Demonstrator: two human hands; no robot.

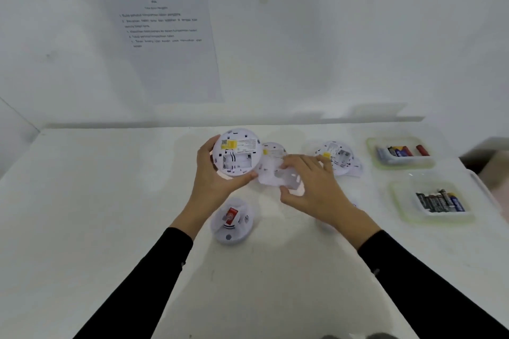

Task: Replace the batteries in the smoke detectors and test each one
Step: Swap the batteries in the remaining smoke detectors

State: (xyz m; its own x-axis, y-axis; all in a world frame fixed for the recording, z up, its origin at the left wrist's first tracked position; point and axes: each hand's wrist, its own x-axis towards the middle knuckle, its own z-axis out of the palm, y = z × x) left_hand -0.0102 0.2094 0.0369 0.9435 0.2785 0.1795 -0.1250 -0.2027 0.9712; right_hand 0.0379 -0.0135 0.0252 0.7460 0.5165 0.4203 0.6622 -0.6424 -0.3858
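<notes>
The left hand (213, 175) holds a round white smoke detector (238, 146) raised above the white bench (110, 201) and tilted so that its back faces the camera. Its fingers curl round the far left edge and the thumb presses the lower rim. The detector's battery compartment (237, 164) is open, with no batteries in it, and a yellow label sits just above it.

Just to the right, the right hand (314, 184) pinches a white plastic cover plate (271, 177) between the thumb below and the curled fingers on top. The plate's left edge nearly touches the held detector, though blur makes it unclear whether they meet. Behind the plate a second detector (274, 150) lies on the bench, partly hidden. A third detector (338, 157) lies back up, further right, just past the right fingertips, and also carries a yellow label. A fourth detector (232, 226) rests face up near the left wrist, with a red tag on top.

At the right side of the bench stand two clear trays. The far tray (402, 166) holds a few loose batteries (399, 151), and the near tray (399, 201) holds a packed row of batteries (440, 201). A printed instruction sheet (165, 44) hangs on the wall behind. Both arms wear black sleeves.
</notes>
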